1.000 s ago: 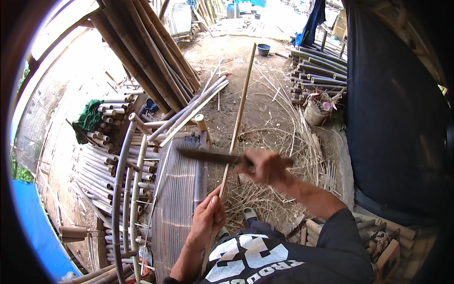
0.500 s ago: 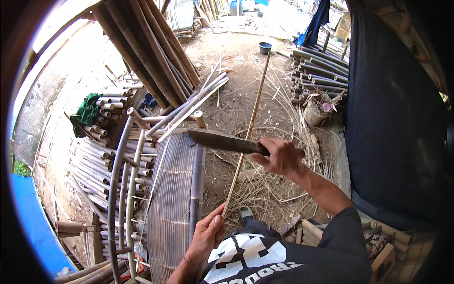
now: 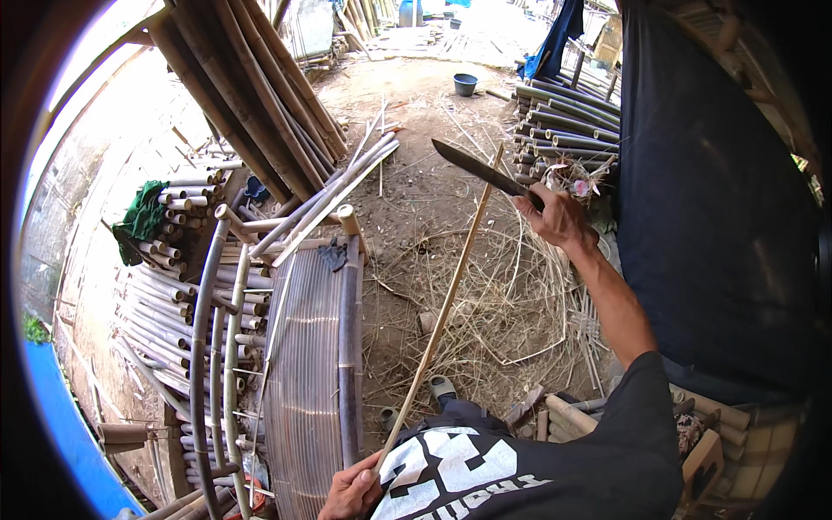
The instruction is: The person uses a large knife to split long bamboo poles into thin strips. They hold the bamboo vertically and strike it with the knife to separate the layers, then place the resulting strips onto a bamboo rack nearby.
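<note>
My left hand [image 3: 354,490] is sitting low, close by my black shirt [image 3: 563,468], and its fingers are closing around the near part of a thin bamboo strip [image 3: 446,303]. The strip is slanting up and away from me, leaning a little to the right. A shoe [image 3: 441,386] is poking out just past my shirt. On my left, a long ribbed bench [image 3: 305,390] is lying beside the strip, and a dark rag [image 3: 333,255] is resting near its far end. Dry scraps [image 3: 494,321] are covering the ground under the strip.

Farther out, my right hand [image 3: 559,217] is gripping a big knife [image 3: 468,163] by its handle. The blade is pointing up and to the left, and it is crossing the strip near the strip's far tip. I am not able to tell if the two are touching. A black sheet [image 3: 711,217] is hanging on my right. Past my right hand, a stack of poles [image 3: 572,130] is lying by the sheet. A dark bucket [image 3: 465,84] is standing farther off on the dirt.
</note>
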### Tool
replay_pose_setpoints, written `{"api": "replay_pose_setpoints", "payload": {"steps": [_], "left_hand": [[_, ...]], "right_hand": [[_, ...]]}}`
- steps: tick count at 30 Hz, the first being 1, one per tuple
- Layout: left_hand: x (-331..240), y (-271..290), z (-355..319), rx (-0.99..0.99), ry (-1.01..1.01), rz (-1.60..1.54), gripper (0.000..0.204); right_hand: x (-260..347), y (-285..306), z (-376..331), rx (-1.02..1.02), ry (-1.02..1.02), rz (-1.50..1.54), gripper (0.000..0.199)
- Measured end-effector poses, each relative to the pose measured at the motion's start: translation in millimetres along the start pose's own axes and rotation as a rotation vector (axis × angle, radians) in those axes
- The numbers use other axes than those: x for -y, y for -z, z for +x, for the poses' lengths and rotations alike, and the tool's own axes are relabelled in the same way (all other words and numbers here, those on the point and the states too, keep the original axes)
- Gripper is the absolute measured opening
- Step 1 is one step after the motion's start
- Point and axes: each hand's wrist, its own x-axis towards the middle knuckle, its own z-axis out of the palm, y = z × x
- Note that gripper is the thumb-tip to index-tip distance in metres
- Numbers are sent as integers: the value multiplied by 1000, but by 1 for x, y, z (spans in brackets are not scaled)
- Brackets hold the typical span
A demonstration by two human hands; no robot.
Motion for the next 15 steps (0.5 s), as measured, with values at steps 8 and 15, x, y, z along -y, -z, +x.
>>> {"api": "replay_pose_setpoints", "payload": {"steps": [8, 15], "left_hand": [[47, 40, -16, -113, -60, 25, 40], [-49, -17, 118, -115, -163, 153, 35]], "right_hand": [[-95, 22, 19, -330, -400, 66, 74], [144, -66, -96, -47, 325, 312, 55]]}}
